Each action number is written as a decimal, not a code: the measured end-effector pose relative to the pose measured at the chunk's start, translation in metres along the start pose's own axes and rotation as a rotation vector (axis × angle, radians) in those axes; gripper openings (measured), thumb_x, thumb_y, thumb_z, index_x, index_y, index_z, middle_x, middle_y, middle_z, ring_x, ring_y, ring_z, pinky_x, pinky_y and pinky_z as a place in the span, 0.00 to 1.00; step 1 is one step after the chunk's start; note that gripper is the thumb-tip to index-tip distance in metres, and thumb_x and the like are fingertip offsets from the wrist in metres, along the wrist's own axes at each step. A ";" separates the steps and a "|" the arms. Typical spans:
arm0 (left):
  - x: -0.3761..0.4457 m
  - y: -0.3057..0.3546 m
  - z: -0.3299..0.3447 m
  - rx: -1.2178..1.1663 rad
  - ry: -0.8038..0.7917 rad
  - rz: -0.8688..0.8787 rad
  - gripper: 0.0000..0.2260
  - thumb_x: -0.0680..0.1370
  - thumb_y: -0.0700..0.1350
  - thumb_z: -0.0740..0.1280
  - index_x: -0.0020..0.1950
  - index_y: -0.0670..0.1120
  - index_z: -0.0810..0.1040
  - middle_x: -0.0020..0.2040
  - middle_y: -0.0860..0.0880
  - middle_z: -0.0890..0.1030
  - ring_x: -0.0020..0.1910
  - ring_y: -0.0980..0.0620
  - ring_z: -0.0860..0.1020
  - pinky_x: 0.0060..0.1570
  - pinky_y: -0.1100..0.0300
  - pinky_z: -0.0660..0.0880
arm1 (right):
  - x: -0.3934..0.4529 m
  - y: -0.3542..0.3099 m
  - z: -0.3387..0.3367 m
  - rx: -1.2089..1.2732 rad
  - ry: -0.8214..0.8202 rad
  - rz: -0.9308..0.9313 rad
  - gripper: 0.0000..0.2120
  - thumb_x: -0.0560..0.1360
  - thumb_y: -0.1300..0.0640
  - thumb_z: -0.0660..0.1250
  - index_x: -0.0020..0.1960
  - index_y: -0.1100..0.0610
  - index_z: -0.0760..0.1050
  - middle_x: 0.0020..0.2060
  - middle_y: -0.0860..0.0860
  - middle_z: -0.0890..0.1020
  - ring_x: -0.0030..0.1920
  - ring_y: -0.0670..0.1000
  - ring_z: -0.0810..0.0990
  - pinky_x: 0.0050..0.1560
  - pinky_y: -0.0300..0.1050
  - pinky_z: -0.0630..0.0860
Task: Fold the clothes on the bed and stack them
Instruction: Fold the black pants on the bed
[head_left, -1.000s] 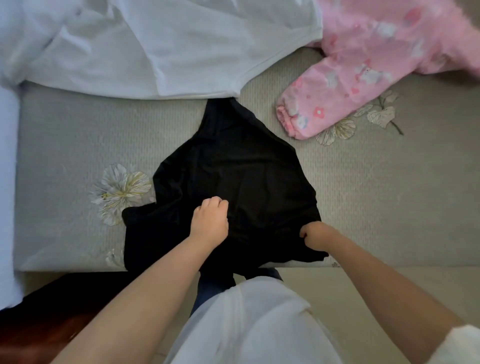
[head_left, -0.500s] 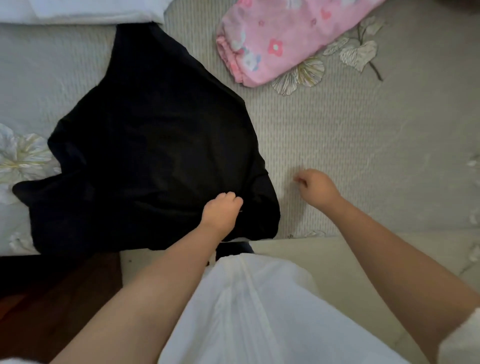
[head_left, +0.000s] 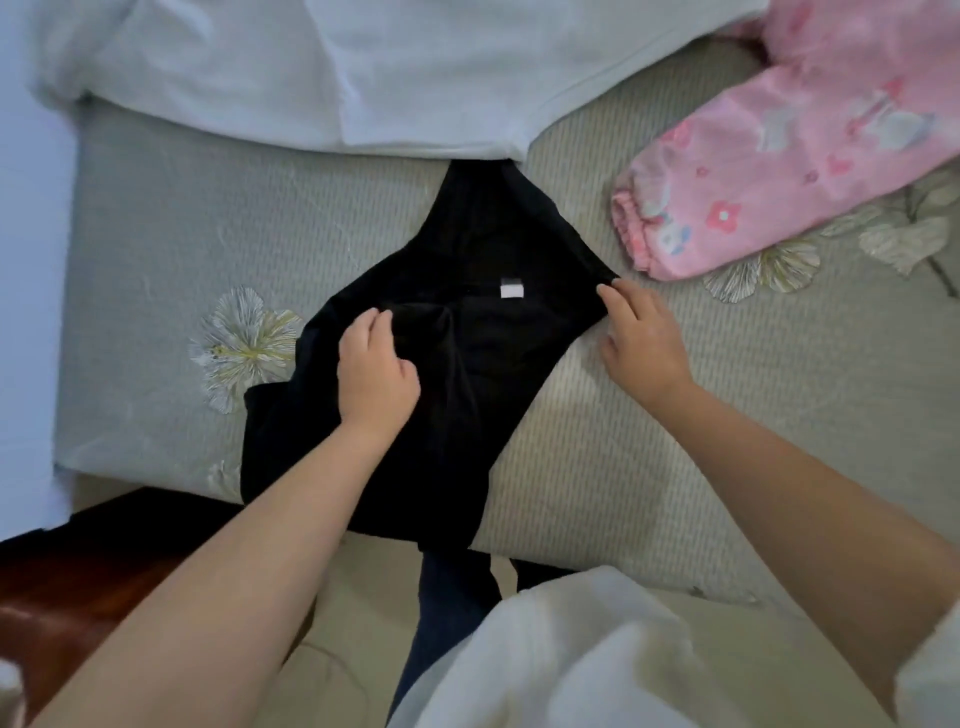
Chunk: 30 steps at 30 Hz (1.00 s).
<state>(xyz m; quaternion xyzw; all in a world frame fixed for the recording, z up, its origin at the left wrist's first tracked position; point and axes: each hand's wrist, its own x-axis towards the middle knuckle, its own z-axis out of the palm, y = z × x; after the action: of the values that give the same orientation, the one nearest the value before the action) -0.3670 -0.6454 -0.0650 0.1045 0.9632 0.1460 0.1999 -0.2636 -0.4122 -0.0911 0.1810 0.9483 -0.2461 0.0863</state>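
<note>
A black garment (head_left: 467, 364) lies on the grey bed cover (head_left: 649, 441), its near part folded back so a small white label (head_left: 511, 288) shows. My left hand (head_left: 376, 369) rests on the garment's left half, fingers curled into the fabric, which wrinkles around them. My right hand (head_left: 639, 343) sits at the garment's right corner, its fairly straight fingertips touching the edge of the fold. The garment's lower end hangs over the bed's near edge.
A white garment (head_left: 363, 78) is spread across the far side of the bed, covering the black garment's top end. A pink patterned garment (head_left: 779, 156) lies at the far right. Dark wooden floor (head_left: 78, 571) shows at lower left.
The near part of the black garment has been folded up and away, exposing the white label. Both hands moved farther onto the bed; my right hand went from bare cover to the garment's right corner.
</note>
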 end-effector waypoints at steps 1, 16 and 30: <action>0.006 0.008 0.006 0.026 -0.048 0.095 0.22 0.76 0.37 0.60 0.70 0.37 0.64 0.70 0.40 0.64 0.70 0.44 0.61 0.69 0.56 0.55 | 0.012 -0.002 0.001 -0.038 -0.008 -0.034 0.24 0.69 0.72 0.64 0.65 0.71 0.67 0.62 0.67 0.71 0.62 0.67 0.70 0.63 0.57 0.66; 0.052 0.023 -0.029 0.421 -0.407 -0.084 0.13 0.74 0.35 0.59 0.56 0.43 0.77 0.55 0.43 0.76 0.56 0.43 0.74 0.55 0.52 0.69 | 0.046 0.004 -0.042 -0.127 -0.292 -0.283 0.13 0.72 0.69 0.60 0.55 0.67 0.77 0.60 0.57 0.76 0.64 0.56 0.69 0.66 0.45 0.61; 0.004 0.099 -0.283 -0.608 -0.259 0.233 0.11 0.72 0.37 0.57 0.31 0.46 0.61 0.28 0.52 0.62 0.23 0.61 0.61 0.25 0.68 0.58 | 0.058 -0.132 -0.250 0.452 0.248 -0.182 0.11 0.71 0.73 0.56 0.45 0.62 0.73 0.40 0.52 0.73 0.44 0.50 0.70 0.39 0.38 0.60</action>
<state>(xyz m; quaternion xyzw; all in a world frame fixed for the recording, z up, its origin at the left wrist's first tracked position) -0.4738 -0.6197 0.2142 0.1672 0.8238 0.4337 0.3244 -0.3868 -0.3774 0.1680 0.1386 0.8850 -0.4341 -0.0956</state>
